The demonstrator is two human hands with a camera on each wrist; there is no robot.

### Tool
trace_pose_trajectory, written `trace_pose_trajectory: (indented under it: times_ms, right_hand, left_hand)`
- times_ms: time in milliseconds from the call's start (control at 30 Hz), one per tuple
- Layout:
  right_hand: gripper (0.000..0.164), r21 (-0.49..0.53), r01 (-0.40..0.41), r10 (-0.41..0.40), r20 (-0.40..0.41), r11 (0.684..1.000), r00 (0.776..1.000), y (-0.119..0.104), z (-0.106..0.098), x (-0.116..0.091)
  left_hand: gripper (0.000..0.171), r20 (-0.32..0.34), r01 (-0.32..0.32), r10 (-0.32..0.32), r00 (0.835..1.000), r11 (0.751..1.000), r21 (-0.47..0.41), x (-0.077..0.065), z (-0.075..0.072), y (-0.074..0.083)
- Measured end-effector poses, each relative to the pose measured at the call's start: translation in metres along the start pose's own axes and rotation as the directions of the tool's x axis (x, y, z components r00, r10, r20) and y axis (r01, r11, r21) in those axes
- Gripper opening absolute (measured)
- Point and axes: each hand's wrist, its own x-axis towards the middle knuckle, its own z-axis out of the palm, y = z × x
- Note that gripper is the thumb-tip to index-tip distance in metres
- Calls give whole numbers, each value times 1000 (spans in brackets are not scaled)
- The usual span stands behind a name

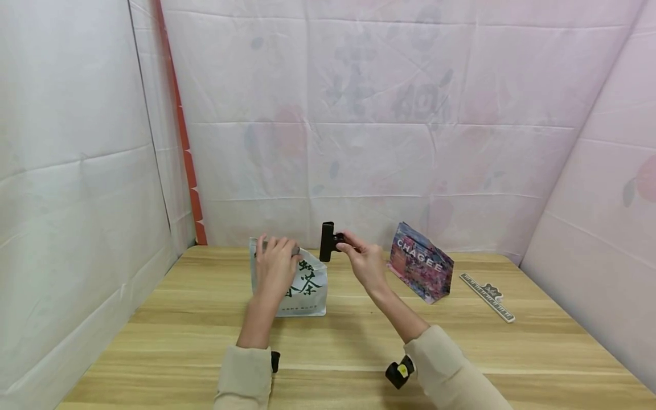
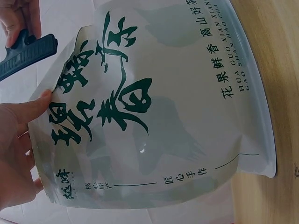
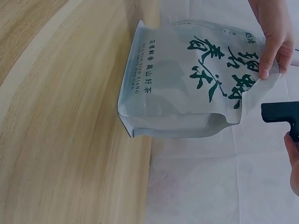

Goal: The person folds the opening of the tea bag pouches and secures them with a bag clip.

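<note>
A pale tea bag (image 1: pixel 312 299) with green Chinese lettering stands upright on the table. My left hand (image 1: pixel 277 267) pinches its top edge, thumb on the printed front and fingers behind, as the left wrist view shows on the bag (image 2: pixel 187 121). To the right of the bag's top corner, my right hand (image 1: pixel 366 266) holds a black clip (image 1: pixel 326 242) by its handles. The clip's long bar is upright in the head view and apart from the bag. In the right wrist view the clip (image 3: pixel 280 112) is beside the bag's top edge.
A colourful CHAGEE bag (image 1: pixel 421 263) stands tilted at the right. Further right, a white ruler-like clip with a piano-key pattern (image 1: pixel 487 297) lies on the wooden table (image 1: pixel 328 364). Pale cloth (image 1: pixel 379 114) hangs behind and at both sides.
</note>
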Motion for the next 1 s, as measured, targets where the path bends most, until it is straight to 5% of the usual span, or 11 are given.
trace_pose_trajectory:
  times_ms: [200, 467, 800, 1000]
  right_hand:
    - [26, 42, 71, -71, 3, 997, 997, -17, 3, 2]
    - [27, 29, 47, -48, 20, 998, 999, -37, 2, 1]
    - [27, 38, 149, -152, 87, 988, 985, -29, 6, -1]
    - [30, 31, 176, -179, 109, 984, 978, 8, 12, 0]
  left_hand:
    - [18, -12, -10, 10, 1000, 1000, 3, 1, 0, 0]
    - [18, -13, -15, 15, 1000, 1000, -6, 0, -1, 0]
    - [19, 13, -13, 13, 1000, 1000, -10, -1, -1, -2]
    - [18, 12, -15, 15, 1000, 1000, -21, -1, -1, -2]
